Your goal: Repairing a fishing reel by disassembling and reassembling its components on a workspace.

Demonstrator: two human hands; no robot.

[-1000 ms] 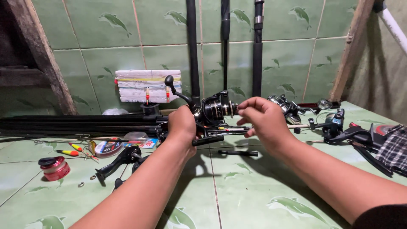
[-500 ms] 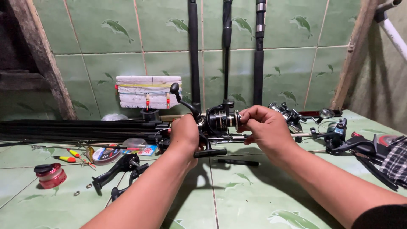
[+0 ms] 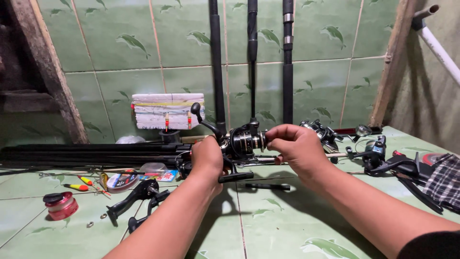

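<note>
The reel between the left hand and the right hand is black with a silvery spool edge, and the three rods standing against the wall are black too, one with silver bands. The tiles on floor and wall are pale green with darker green fish shapes and brownish grout; a red spool lies at the left, near floats in yellow, red and black. The foam block is white with a yellow stripe, the cloth at the right is black-and-white checked, and the pipe is white.
</note>
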